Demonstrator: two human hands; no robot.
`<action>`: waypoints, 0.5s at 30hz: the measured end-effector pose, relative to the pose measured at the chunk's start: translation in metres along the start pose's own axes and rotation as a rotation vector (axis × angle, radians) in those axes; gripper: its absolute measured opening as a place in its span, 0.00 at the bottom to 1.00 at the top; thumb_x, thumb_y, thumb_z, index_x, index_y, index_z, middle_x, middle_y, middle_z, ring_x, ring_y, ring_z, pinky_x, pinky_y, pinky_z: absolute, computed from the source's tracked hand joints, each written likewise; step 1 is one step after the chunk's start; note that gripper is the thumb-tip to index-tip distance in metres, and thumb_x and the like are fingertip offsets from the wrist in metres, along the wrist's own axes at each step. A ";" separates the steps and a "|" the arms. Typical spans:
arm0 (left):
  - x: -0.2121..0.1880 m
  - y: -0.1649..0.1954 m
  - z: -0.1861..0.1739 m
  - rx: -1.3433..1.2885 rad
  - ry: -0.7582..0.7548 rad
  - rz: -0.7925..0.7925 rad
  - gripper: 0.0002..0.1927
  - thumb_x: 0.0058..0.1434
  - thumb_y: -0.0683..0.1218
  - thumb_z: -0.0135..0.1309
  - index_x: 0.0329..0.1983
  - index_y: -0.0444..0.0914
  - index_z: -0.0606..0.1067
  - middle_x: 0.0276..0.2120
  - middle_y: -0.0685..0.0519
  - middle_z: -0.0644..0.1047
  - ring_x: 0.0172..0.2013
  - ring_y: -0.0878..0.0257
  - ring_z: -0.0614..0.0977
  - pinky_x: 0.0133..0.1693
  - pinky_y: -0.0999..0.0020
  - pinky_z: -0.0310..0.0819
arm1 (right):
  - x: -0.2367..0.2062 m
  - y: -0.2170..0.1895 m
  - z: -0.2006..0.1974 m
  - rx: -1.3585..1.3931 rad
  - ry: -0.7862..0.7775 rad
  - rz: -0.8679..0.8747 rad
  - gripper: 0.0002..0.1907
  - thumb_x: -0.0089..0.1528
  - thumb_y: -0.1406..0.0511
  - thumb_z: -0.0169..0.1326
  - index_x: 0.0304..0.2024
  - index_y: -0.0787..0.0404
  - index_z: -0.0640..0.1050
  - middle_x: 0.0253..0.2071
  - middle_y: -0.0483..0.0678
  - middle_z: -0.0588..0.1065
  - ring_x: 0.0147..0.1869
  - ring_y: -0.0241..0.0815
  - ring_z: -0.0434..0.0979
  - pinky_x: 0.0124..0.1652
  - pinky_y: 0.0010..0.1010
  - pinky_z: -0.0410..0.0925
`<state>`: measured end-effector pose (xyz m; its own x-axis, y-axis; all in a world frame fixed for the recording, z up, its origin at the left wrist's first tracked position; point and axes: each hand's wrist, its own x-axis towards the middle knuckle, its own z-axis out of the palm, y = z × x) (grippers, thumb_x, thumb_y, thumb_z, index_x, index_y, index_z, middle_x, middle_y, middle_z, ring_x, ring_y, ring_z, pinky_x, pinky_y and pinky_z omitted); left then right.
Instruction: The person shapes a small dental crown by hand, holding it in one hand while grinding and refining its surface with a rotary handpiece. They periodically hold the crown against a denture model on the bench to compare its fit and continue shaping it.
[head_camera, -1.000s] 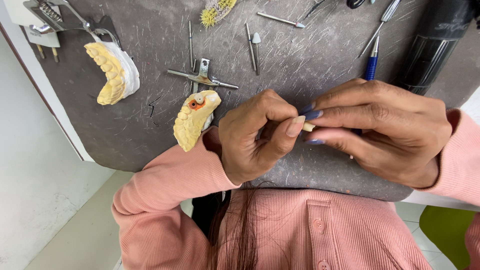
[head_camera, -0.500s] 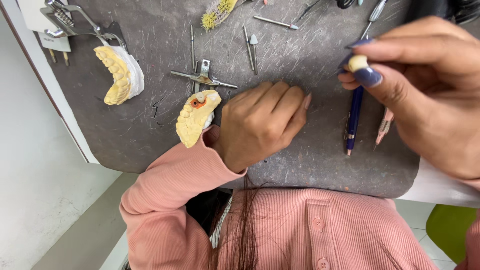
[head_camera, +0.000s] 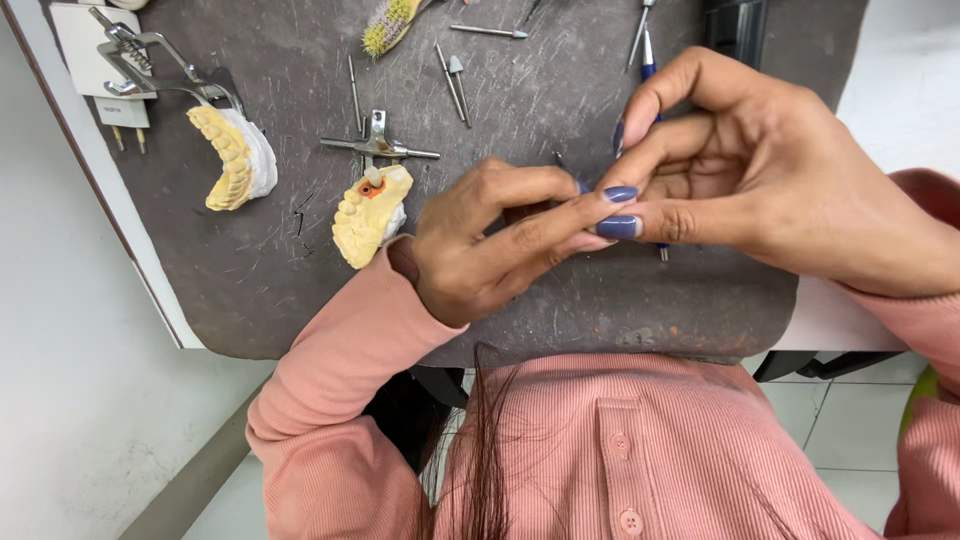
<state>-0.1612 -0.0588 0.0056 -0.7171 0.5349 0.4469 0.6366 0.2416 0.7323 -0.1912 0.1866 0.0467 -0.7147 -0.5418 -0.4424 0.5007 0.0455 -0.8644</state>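
Both hands meet above the dark bench mat (head_camera: 250, 280). The left hand (head_camera: 480, 250) curls narrow; the right hand (head_camera: 760, 190) pinches its fingertips, what they hold hidden. The yellow dental cast (head_camera: 368, 215), one orange-marked tooth socket open, lies beside the left wrist, seemingly unfinished.

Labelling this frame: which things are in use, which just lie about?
In use: left hand, right hand, fingers pinched together; whatever they pinch is hidden.

Lying about: yellow tooth model, second model, metal burs, brush, blue pen, dark mat.
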 end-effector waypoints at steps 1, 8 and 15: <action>-0.003 0.003 0.001 -0.020 -0.021 0.011 0.21 0.69 0.43 0.71 0.62 0.40 0.77 0.51 0.55 0.74 0.39 0.63 0.79 0.40 0.70 0.77 | -0.003 -0.001 0.002 0.006 -0.022 -0.006 0.18 0.60 0.73 0.61 0.51 0.61 0.71 0.40 0.51 0.83 0.45 0.33 0.84 0.45 0.21 0.77; -0.027 0.026 0.016 -0.124 0.197 -0.111 0.16 0.70 0.34 0.66 0.58 0.36 0.76 0.52 0.52 0.77 0.46 0.63 0.84 0.46 0.72 0.84 | -0.042 0.015 -0.004 -1.093 0.489 -0.198 0.11 0.71 0.65 0.61 0.46 0.69 0.79 0.32 0.54 0.76 0.32 0.43 0.76 0.32 0.31 0.67; -0.009 0.036 0.028 -0.463 0.270 -0.245 0.12 0.73 0.36 0.62 0.56 0.37 0.74 0.50 0.53 0.78 0.46 0.69 0.85 0.48 0.78 0.86 | -0.038 0.044 -0.056 -1.192 0.434 -0.062 0.20 0.68 0.55 0.63 0.34 0.66 0.78 0.25 0.50 0.74 0.24 0.40 0.70 0.24 0.32 0.60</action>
<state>-0.1243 -0.0322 0.0137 -0.9130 0.2687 0.3068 0.2966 -0.0791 0.9517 -0.1691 0.2563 0.0126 -0.9348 -0.2620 -0.2398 -0.1265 0.8765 -0.4644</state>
